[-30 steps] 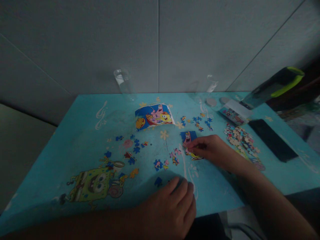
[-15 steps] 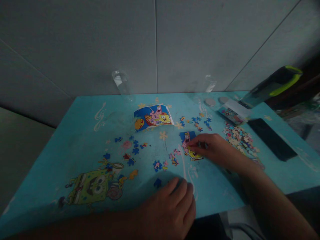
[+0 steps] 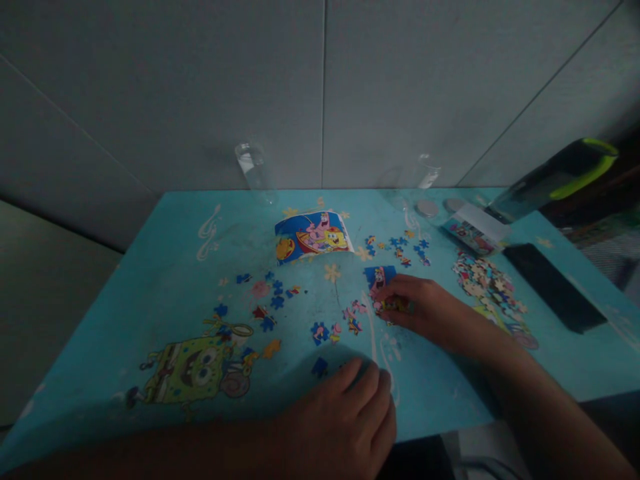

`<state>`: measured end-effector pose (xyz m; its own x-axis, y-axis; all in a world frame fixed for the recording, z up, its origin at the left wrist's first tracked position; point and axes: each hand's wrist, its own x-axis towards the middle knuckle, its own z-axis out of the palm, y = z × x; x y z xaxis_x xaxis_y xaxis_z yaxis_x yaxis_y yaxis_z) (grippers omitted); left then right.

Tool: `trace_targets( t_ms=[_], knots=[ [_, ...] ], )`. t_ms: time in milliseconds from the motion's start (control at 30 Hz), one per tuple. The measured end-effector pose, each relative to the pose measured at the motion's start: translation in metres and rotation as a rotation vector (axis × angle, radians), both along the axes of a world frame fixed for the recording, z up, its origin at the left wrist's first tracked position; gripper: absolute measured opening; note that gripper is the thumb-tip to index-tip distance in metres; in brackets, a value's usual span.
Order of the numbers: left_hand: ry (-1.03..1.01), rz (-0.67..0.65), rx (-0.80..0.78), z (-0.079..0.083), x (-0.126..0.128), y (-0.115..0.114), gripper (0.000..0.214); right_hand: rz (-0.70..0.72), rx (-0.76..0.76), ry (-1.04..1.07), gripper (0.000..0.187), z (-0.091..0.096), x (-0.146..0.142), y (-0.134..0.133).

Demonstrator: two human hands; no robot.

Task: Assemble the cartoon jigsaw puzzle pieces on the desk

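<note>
My right hand (image 3: 425, 310) rests on a small joined block of puzzle pieces (image 3: 380, 279) near the middle of the blue cartoon-printed table (image 3: 150, 267). Its fingers are curled and pressed on the block's lower part, which they partly hide. My left hand (image 3: 345, 420) lies palm down at the table's near edge with its fingers loosely stretched, holding nothing, close to a loose blue piece (image 3: 319, 366). A printed reference picture (image 3: 311, 236) lies further back. Loose pieces (image 3: 327, 331) are scattered left of the block.
A heap of pieces (image 3: 487, 280) lies at the right, beside a black phone (image 3: 553, 285) and a small box (image 3: 475, 228). Two clear cups (image 3: 253, 167) stand by the wall. Two round lids (image 3: 427, 208) and a dark green-trimmed object (image 3: 555, 180) are at the back right.
My right hand has shifted its fingers slightly down along the joined block. The view has moved a little. My left hand stays in place.
</note>
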<state>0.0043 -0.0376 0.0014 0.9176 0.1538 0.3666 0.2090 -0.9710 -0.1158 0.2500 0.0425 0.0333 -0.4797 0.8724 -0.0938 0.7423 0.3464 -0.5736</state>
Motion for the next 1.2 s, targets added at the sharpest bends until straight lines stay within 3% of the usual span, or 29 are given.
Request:
trace_targets(
  t_ms=[400,733,1000,1200],
  knots=[
    [0.012,0.018,0.019,0.004,0.0,0.0,0.03,0.007,-0.046,0.021,0.012,0.001,-0.001,-0.001],
    [0.003,0.014,0.032,0.005,0.001,0.002,0.024,0.045,0.017,0.073,0.012,-0.008,-0.001,0.001],
    [-0.012,0.008,0.046,0.008,0.0,0.005,0.024,0.173,0.021,0.02,0.014,-0.018,-0.003,-0.007],
    [-0.019,0.052,0.053,0.01,-0.001,0.005,0.03,0.333,-0.044,0.04,0.016,-0.013,-0.009,-0.012]
  ],
)
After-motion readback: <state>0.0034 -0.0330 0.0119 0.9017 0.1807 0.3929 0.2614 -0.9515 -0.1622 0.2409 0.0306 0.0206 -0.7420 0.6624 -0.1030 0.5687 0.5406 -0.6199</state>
